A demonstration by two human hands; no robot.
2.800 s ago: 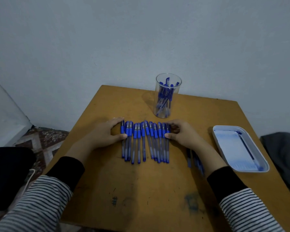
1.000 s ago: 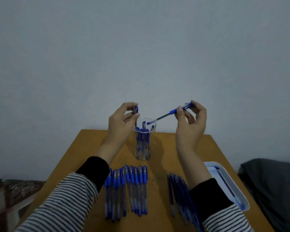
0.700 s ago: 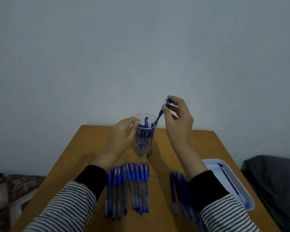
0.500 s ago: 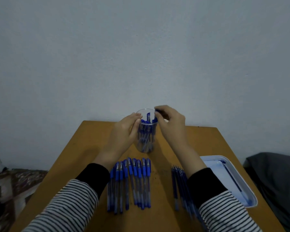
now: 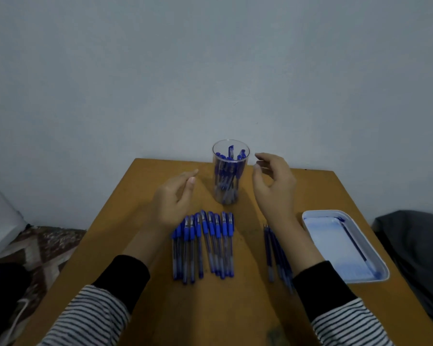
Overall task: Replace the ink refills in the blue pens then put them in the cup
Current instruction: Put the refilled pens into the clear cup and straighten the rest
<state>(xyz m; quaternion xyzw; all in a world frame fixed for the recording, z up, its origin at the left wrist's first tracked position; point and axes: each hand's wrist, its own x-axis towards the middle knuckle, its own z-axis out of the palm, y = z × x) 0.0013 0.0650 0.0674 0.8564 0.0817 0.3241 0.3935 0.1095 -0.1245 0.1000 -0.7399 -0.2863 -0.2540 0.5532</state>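
- My left hand (image 5: 173,198) hangs above the table, fingers loose, holding nothing, left of the clear cup (image 5: 229,176).
- My right hand (image 5: 275,188) is also empty, fingers lightly curled, just right of the cup and apart from it.
- The cup stands upright between my hands, with blue pens inside.
- A row of blue pens (image 5: 205,243) lies on the wooden table (image 5: 235,308) below my left hand.
- Ink refills (image 5: 276,255) lie by my right forearm, beside a white tray (image 5: 383,268).

Cup (image 5: 215,181) mouth open above, pens (image 5: 228,176) filling it. Left hand (image 5: 173,198), right hand (image 5: 273,186) flanked cup, both apart from it, bare table (image 5: 204,194) between. Pen row (image 5: 205,245) lay in front of cup; refill bundle (image 5: 273,250), tray (image 5: 321,212) front-right.
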